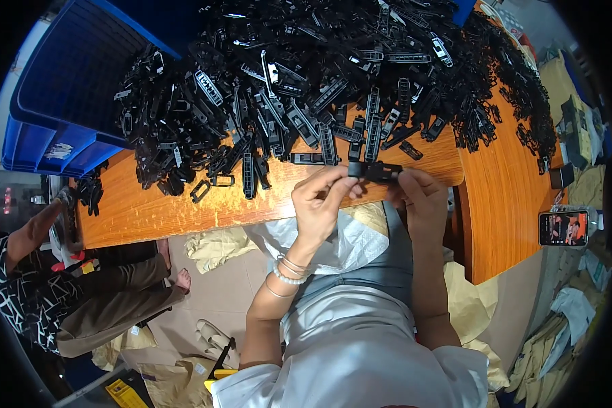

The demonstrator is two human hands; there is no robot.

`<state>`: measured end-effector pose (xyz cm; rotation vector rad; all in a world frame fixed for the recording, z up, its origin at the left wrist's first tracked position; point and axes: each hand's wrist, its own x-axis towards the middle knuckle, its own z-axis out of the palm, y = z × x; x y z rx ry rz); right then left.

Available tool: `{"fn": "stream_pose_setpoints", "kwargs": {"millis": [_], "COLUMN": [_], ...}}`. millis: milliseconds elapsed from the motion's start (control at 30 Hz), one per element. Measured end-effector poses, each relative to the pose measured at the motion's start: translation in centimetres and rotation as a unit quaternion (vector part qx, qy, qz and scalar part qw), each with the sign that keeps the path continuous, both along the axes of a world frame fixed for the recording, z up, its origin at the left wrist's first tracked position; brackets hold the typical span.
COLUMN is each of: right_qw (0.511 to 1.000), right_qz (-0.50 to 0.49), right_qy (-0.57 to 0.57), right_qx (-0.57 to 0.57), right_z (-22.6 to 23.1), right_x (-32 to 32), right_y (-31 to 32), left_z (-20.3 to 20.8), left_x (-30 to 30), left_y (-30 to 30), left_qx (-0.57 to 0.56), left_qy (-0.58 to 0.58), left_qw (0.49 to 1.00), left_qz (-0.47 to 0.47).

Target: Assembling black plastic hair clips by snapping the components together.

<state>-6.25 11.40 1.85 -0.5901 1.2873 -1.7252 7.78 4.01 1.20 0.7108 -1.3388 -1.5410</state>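
Note:
Between my two hands, just over the table's front edge, is a small black plastic part (376,171), long and narrow with an opening toward its right end. My left hand (323,197) pinches its left end between thumb and fingers. Its right end sits in the fingertips of my right hand (420,197). Right behind it spreads a big heap of black plastic parts (299,88), many of them slotted or ladder-like strips. A few parts lie singly near the edge, among them a small rectangular frame (200,191).
A blue crate (68,88) stands tilted at the left of the wooden table (177,221). A phone with a lit screen (563,228) is at the right edge. Another person (47,292) sits at the left. Brown paper sacks (217,248) lie on the floor.

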Motion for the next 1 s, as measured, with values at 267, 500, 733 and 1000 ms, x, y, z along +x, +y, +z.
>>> {"fn": "stream_pose_setpoints", "kwargs": {"millis": [267, 500, 733, 1000], "right_qw": [0.999, 0.999, 0.974, 0.992], "right_qz": [0.007, 0.022, 0.033, 0.070], "right_qy": [-0.007, 0.029, 0.226, 0.099], "right_qx": [0.044, 0.036, 0.006, 0.025], "right_z": [0.6, 0.7, -0.6, 0.3], "right_x": [0.3, 0.5, 1.6, 2.3], "right_y": [0.1, 0.3, 1.4, 1.2], "left_z": [0.5, 0.5, 1.8, 1.0], "left_x": [0.8, 0.8, 0.8, 1.9], "left_y": [0.5, 0.8, 1.2, 1.2], "left_qx": [-0.044, -0.030, 0.155, 0.086], "left_qy": [-0.029, -0.046, -0.110, -0.065], "left_qw": [0.999, 0.998, 0.975, 0.979], "left_qz": [-0.012, -0.011, -0.119, -0.171]}}
